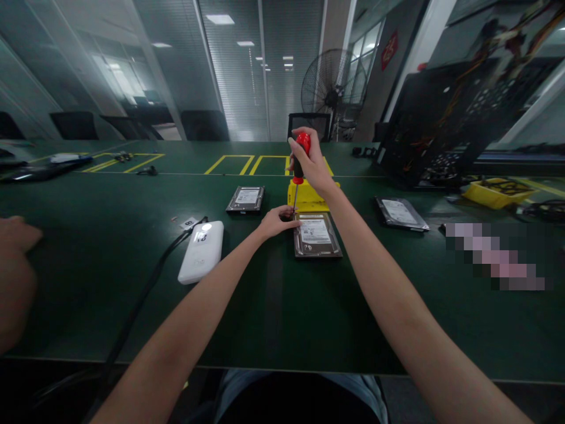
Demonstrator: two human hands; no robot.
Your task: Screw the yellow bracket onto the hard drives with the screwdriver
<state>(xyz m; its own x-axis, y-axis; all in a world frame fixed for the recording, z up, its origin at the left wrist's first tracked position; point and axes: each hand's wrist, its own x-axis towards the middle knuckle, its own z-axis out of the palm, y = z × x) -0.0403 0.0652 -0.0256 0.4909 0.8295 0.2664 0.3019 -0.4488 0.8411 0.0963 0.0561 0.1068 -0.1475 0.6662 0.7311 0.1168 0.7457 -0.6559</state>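
My right hand (311, 159) is wrapped round the red and black handle of a screwdriver (299, 171), which stands almost upright. Its thin shaft points down at the far left corner of a hard drive (314, 238) with a white label. At that same corner, my left hand (279, 222) grips the drive's edge, thumb on top and fingers close to the screwdriver's tip. The tip itself is too small to make out. Just behind the drive sits a yellow holder or box (309, 197), partly hidden by my right hand and wrist.
A second hard drive (246, 199) lies to the left, a third (401, 213) to the right. Beside my left forearm are a white power bank (202, 253) and its black cable. Another person's arm (15, 277) rests at far left. A computer case (424, 123) and yellow tray (498, 193) stand right.
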